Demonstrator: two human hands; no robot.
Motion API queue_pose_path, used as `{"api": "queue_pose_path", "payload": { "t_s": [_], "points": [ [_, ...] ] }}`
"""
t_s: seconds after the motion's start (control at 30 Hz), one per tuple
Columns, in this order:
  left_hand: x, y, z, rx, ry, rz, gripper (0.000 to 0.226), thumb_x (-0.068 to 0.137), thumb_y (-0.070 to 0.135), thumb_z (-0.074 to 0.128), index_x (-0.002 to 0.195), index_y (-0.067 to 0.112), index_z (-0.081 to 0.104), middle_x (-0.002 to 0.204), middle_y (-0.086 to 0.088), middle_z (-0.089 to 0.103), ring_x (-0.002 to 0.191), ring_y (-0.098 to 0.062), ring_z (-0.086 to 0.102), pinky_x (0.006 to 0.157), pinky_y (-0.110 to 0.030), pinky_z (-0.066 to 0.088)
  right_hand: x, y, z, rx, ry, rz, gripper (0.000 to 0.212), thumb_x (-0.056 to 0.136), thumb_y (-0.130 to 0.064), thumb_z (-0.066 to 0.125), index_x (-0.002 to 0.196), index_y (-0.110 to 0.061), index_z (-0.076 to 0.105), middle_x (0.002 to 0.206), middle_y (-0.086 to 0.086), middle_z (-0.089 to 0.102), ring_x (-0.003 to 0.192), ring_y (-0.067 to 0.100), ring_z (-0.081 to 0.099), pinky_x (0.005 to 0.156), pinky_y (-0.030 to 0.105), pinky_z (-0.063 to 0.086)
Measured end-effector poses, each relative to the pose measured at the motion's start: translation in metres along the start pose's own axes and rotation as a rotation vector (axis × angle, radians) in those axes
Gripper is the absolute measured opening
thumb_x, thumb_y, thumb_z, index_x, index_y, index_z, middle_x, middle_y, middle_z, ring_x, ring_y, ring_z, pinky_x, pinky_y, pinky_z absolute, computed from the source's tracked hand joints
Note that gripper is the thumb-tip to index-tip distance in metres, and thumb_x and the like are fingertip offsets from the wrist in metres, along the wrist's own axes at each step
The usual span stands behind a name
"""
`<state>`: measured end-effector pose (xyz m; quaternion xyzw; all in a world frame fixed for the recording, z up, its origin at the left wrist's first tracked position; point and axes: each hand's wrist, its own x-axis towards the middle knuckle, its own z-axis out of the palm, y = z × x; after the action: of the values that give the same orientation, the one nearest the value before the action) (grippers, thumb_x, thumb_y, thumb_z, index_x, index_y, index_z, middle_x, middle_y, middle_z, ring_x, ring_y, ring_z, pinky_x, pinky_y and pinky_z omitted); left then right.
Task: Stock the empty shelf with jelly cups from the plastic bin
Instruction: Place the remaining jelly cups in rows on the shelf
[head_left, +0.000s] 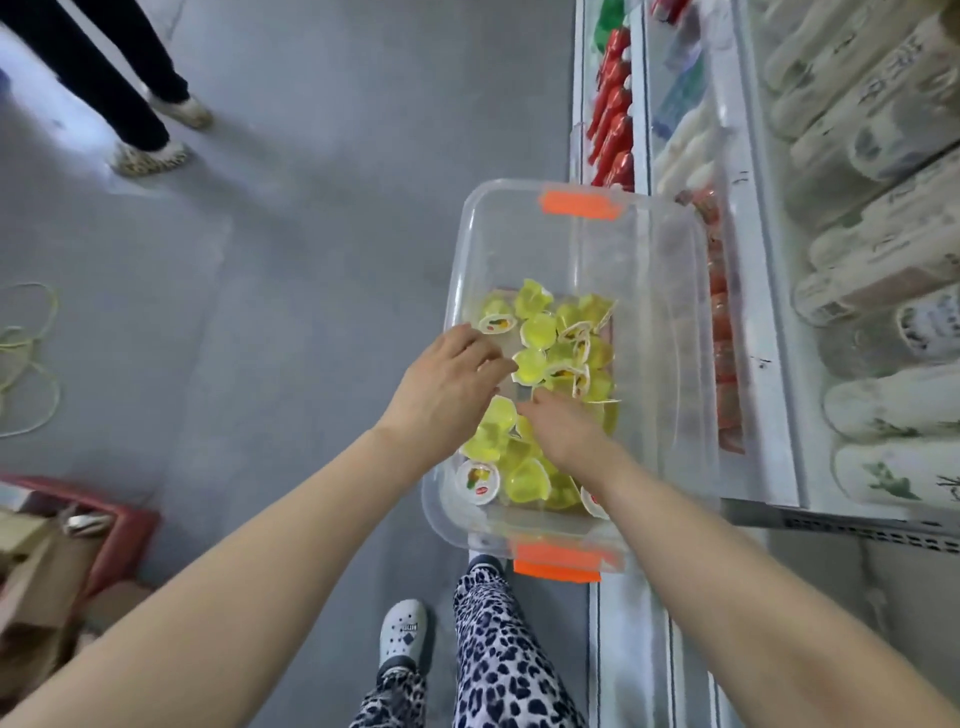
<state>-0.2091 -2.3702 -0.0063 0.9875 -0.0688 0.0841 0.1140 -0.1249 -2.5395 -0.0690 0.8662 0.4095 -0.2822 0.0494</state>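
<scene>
Yellow jelly cups (540, 332) heaped in clear plastic bin (670, 291).

One clear plastic bin (670, 291), two orange latches (581, 203), and a heap of yellow jelly cups (537, 332) inside, too jumbled to count exactly, well over a dozen. Two hands in there: left hand (447, 384), right hand (563, 426). One second person's two shoes (150, 156) far left.

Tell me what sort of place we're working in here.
Probably a small shop aisle: white shelving stocked with rows of red packets and pale bottles, plus a clear plastic bin with orange latches holding yellow jelly cups.
</scene>
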Motion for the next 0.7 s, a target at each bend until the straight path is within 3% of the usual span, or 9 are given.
{"api": "queue_pose_path", "payload": {
  "t_s": [0.2,0.33,0.43,0.53,0.7],
  "points": [
    [0.001,0.0,0.0,0.051,0.014,0.014,0.029,0.076,0.01,0.074,0.105,0.016,0.071,0.099,-0.003,0.067,0.099,-0.029,0.058,0.102,-0.034,0.037,-0.003,0.018,-0.017,0.176,0.046,0.071,0.041,0.089,-0.008,0.054,0.129,-0.017,0.056,0.125,0.01,0.055,0.118,0.031,0.052,0.094,0.037,0.04],
    [0.013,0.007,0.001,0.124,-0.044,0.032,0.035,0.069,0.009,0.078,0.102,0.017,0.07,0.098,-0.004,0.065,0.095,-0.03,0.058,0.099,-0.034,0.033,-0.027,0.035,-0.036,0.19,0.239,0.201,0.043,0.088,-0.011,0.063,0.129,-0.017,0.054,0.126,0.009,0.055,0.115,0.033,0.052,0.092,0.039,0.043],
    [0.036,0.02,0.007,0.166,-0.228,-0.003,0.04,0.073,0.015,0.076,0.112,0.019,0.065,0.109,-0.004,0.062,0.105,-0.03,0.054,0.105,-0.038,0.033,-0.044,0.04,-0.036,0.063,0.224,0.241,0.049,0.082,0.006,0.056,0.126,-0.014,0.051,0.123,0.012,0.053,0.107,0.033,0.051,0.082,0.04,0.046],
    [0.068,0.027,0.025,0.195,-0.477,-0.121,0.05,0.083,0.025,0.068,0.13,0.02,0.05,0.128,-0.006,0.05,0.123,-0.03,0.043,0.109,-0.038,0.029,-0.047,0.04,-0.028,0.007,0.14,0.272,0.052,0.084,0.009,0.046,0.131,-0.012,0.046,0.127,0.015,0.048,0.106,0.034,0.05,0.079,0.04,0.045],
    [0.102,0.025,0.069,0.179,-0.701,-0.303,0.058,0.08,0.021,0.073,0.13,0.016,0.045,0.133,-0.012,0.044,0.126,-0.033,0.042,0.1,-0.041,0.044,-0.044,0.043,-0.022,-0.029,0.122,0.29,0.06,0.084,0.01,0.048,0.14,-0.011,0.037,0.126,0.018,0.049,0.11,0.035,0.049,0.08,0.04,0.044]
  ]
}}
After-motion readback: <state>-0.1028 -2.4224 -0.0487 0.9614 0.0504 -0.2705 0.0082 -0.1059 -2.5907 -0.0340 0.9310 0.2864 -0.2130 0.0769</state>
